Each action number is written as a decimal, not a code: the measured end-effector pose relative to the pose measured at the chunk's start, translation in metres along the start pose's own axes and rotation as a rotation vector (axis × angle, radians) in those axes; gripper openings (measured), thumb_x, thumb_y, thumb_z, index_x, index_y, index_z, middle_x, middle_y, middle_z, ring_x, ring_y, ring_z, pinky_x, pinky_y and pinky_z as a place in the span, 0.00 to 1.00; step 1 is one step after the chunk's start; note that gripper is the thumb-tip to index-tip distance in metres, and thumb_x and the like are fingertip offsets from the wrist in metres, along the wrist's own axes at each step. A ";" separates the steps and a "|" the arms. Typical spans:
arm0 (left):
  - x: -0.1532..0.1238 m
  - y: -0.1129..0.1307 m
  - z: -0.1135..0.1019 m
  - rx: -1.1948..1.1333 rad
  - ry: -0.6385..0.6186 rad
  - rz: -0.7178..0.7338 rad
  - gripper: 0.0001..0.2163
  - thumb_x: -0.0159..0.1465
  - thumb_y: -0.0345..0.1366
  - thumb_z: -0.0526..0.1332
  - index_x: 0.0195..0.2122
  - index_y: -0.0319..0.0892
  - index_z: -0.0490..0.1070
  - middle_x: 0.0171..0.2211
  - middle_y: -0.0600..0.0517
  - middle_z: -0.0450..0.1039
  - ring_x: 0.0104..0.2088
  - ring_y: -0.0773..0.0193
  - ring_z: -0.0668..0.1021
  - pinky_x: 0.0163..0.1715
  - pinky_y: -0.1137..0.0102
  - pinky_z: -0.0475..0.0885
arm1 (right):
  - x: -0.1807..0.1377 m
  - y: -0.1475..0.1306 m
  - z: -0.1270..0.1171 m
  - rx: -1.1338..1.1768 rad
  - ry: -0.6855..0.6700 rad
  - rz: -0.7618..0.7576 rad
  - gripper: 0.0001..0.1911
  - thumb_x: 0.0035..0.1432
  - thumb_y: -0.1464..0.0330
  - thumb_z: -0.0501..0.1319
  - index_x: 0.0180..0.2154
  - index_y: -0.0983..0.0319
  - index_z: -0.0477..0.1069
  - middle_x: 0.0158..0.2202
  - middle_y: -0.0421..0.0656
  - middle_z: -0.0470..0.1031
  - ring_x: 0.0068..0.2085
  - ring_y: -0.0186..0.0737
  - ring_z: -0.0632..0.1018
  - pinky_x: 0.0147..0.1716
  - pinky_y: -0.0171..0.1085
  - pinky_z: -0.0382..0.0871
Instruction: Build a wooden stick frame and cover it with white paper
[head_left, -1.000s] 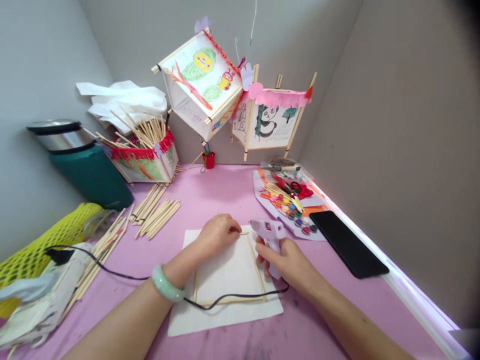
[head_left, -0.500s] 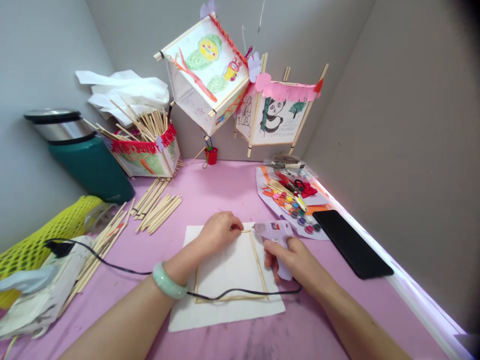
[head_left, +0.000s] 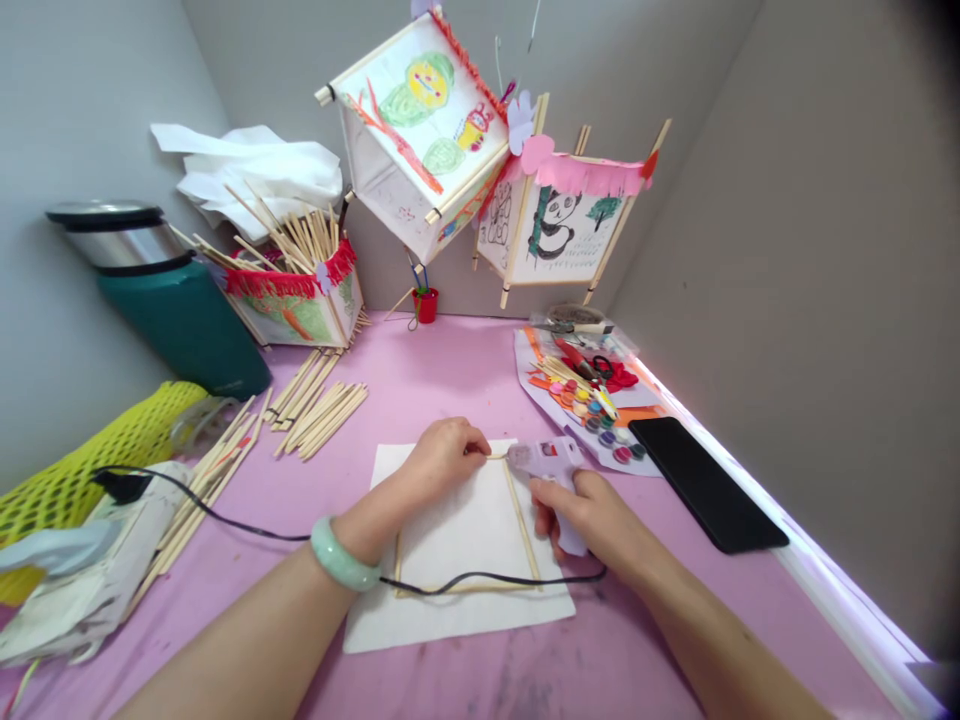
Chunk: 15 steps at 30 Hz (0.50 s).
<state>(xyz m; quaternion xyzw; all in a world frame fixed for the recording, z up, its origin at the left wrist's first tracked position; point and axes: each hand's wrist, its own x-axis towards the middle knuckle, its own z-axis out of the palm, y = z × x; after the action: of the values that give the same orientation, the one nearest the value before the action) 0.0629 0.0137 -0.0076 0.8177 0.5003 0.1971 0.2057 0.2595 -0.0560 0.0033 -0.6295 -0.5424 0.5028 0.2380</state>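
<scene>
Compared with a moment ago, the lilac hot glue gun (head_left: 546,462) has its nozzle a touch closer to the top corner of the bamboo stick frame (head_left: 523,525), which lies on a white paper sheet (head_left: 457,600) on the pink table (head_left: 465,680). My read: the right hand (head_left: 592,520) is wrapped around the gun's grip, while the left hand (head_left: 442,460) pinches that corner, jade bangle (head_left: 337,555) on its wrist. There's a small label on the gun, but it's too tiny to read.
</scene>
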 end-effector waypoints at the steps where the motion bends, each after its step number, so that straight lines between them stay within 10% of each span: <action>1: 0.000 0.001 0.000 -0.004 0.000 -0.003 0.09 0.55 0.28 0.59 0.32 0.42 0.79 0.31 0.51 0.75 0.30 0.66 0.74 0.32 0.73 0.66 | 0.000 -0.001 0.000 -0.002 0.003 0.004 0.21 0.57 0.59 0.55 0.17 0.63 0.67 0.13 0.40 0.67 0.15 0.33 0.70 0.15 0.30 0.62; 15: -0.002 0.003 -0.001 -0.027 0.005 -0.008 0.09 0.55 0.26 0.59 0.32 0.41 0.79 0.30 0.51 0.75 0.30 0.67 0.73 0.32 0.74 0.66 | 0.002 0.003 0.002 0.056 0.001 0.001 0.20 0.57 0.58 0.56 0.18 0.63 0.65 0.18 0.40 0.70 0.15 0.32 0.70 0.14 0.30 0.61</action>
<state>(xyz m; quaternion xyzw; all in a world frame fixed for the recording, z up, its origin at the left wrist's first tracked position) 0.0639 0.0102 -0.0051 0.8123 0.5014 0.2050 0.2160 0.2584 -0.0557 -0.0007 -0.6231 -0.5277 0.5177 0.2554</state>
